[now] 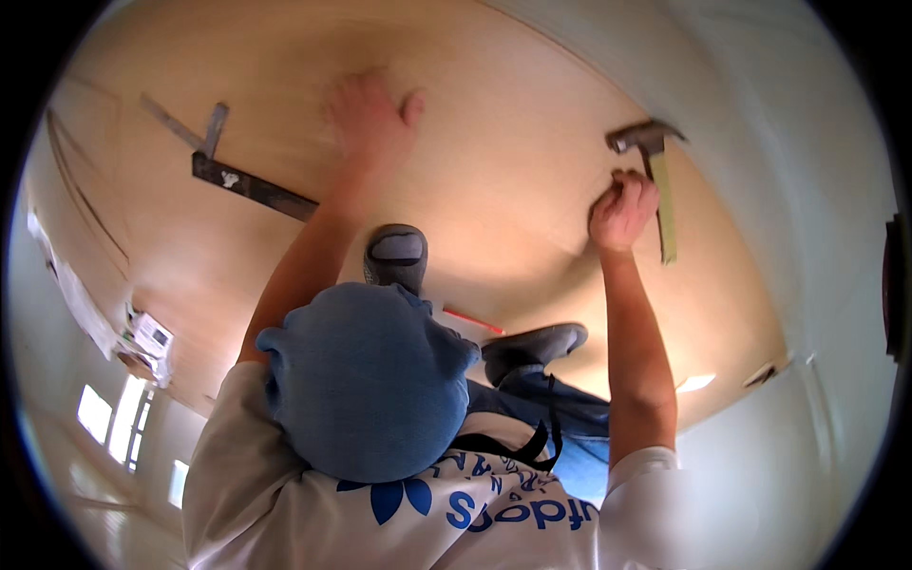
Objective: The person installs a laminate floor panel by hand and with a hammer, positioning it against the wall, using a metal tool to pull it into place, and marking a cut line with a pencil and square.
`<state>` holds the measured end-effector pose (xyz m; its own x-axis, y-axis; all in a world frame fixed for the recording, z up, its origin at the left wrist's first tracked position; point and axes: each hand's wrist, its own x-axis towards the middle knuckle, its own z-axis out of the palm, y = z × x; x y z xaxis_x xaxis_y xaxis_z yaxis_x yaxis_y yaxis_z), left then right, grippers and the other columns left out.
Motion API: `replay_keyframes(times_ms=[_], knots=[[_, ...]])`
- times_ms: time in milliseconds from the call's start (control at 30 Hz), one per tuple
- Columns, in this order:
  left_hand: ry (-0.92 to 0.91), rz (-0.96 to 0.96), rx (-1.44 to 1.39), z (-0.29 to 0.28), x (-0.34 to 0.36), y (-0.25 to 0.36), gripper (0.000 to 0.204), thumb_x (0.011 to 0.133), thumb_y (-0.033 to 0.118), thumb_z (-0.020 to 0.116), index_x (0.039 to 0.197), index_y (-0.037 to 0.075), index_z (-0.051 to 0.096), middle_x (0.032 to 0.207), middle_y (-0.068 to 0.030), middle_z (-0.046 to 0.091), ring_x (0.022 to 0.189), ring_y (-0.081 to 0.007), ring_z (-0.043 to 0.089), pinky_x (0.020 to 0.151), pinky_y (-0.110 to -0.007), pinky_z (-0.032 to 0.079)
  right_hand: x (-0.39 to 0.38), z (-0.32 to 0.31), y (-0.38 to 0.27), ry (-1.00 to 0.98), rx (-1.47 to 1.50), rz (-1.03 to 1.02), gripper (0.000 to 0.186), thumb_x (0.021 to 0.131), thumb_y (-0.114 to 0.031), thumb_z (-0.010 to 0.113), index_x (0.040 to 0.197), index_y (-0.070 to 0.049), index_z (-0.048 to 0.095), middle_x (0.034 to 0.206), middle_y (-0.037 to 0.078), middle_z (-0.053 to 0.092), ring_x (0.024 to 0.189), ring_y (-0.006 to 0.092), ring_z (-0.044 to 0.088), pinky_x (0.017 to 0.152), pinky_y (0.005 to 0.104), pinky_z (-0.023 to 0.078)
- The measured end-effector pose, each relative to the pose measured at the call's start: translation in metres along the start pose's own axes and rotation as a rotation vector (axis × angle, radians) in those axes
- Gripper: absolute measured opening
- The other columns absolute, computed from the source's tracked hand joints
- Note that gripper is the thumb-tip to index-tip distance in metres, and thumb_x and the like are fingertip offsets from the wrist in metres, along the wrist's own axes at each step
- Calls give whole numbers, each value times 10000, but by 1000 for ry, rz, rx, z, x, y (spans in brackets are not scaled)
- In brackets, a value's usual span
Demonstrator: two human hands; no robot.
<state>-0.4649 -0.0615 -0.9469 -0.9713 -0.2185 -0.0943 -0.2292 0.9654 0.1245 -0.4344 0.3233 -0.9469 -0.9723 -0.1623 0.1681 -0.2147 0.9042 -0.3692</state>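
My left hand (370, 119), blurred by motion, has its fingers spread at the surface of the pale wooden board (494, 114). My right hand (622, 211) is closed on the board, with its fingers curled around something dark that I cannot make out. Just beside it lies a hammer (665, 218) with a yellowish-green handle and dark metal head. To the left of my left hand lies a black metal square (252, 190) with a thinner grey folding tool (214, 128) at its end. A red pencil (472, 319) lies near my feet.
My grey shoes (397, 249) and bent blue-clad leg (366, 380) are between my arms. A pale wall (807, 237) runs along the right. At the far left are a white and grey device (152, 334) among pale sheets, and windows (123, 427).
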Motion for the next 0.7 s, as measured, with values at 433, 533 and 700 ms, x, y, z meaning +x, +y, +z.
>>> replay_keyframes(times_ms=[433,533,700], knots=[[-145,450,-271,-41,-67,-20,678,914,411,701,1499,120,519,1638,-168,369,1522,-330,316,1254,-501,222,6,15,-102,-165,-103,114,199,849,16,568,1015,-56,651,1091,188,636,1050,396,577,904,534,460],[-87,443,-217,-38,-70,-41,664,944,467,638,1516,152,513,1661,-130,356,1548,-291,285,1271,-487,187,28,16,-105,-204,124,-60,236,865,-28,607,1100,-16,617,1162,209,588,1117,421,554,1001,532,452],[-78,433,-247,-34,-74,-42,633,958,459,617,1511,165,525,1651,-113,386,1553,-278,285,1277,-493,153,68,-21,-58,17,-199,19,471,928,-238,715,1313,-13,565,1295,273,565,1225,437,538,1050,523,460]])
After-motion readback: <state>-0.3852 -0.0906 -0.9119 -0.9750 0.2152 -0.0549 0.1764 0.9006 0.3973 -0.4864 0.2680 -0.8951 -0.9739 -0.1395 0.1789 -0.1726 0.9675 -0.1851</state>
